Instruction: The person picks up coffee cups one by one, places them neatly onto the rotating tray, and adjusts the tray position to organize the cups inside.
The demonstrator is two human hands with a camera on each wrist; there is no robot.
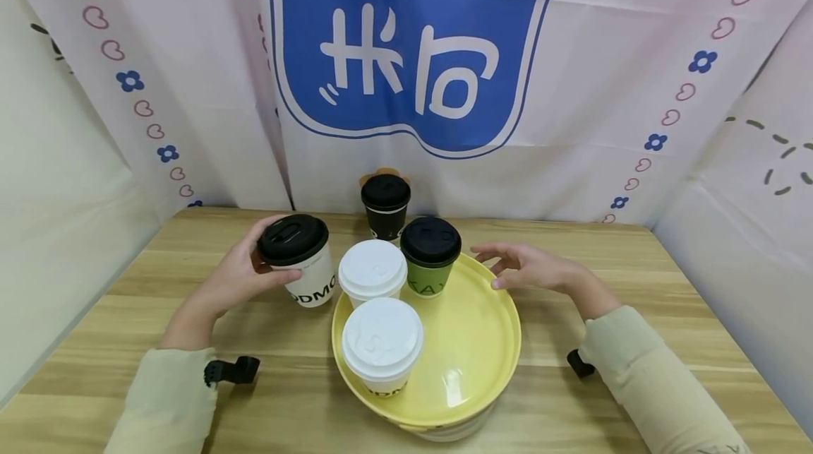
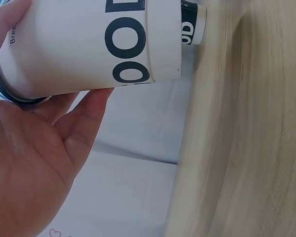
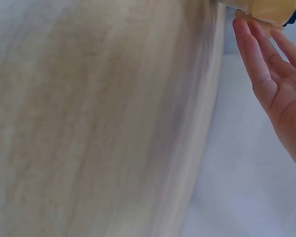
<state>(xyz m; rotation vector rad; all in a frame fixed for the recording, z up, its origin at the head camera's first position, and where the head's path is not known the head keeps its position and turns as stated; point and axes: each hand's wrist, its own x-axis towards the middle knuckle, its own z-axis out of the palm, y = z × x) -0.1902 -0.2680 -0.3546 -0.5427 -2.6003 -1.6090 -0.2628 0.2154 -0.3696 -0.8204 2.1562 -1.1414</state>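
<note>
- The left hand [image 1: 244, 274] is gripping a white cup [image 1: 311, 281] with a black lid [image 1: 293, 238], fingers wrapping behind it and the thumb pressing its front just under the lid.
- The cup is standing upright on the table [image 1: 127, 313], its long axis vertical and lid pointing up, just left of the yellow tray [image 1: 473, 348] and close beside it; whether the two are touching I cannot tell.
- In the left wrist view the same cup [image 2: 89, 44] is lying across the fingers [image 2: 84, 123], dark block letters showing on its side.
- The right hand [image 1: 530, 267] is hanging relaxed and spread, holding nothing, fingertips lying at the tray's far right rim.
- In the right wrist view its straight fingers [image 3: 256, 59] are reaching up to the tray's edge [image 3: 269, 10].
- The tray is carrying three upright cups: two with white lids [image 1: 372, 268] [image 1: 382, 338] and a green cup [image 1: 430, 254] with a black lid.
- A black cup [image 1: 385, 205] is standing on the table behind the tray.
- The table is pale wood, and white cloth with a blue banner [image 1: 413, 37] is hanging behind it and at both sides.
</note>
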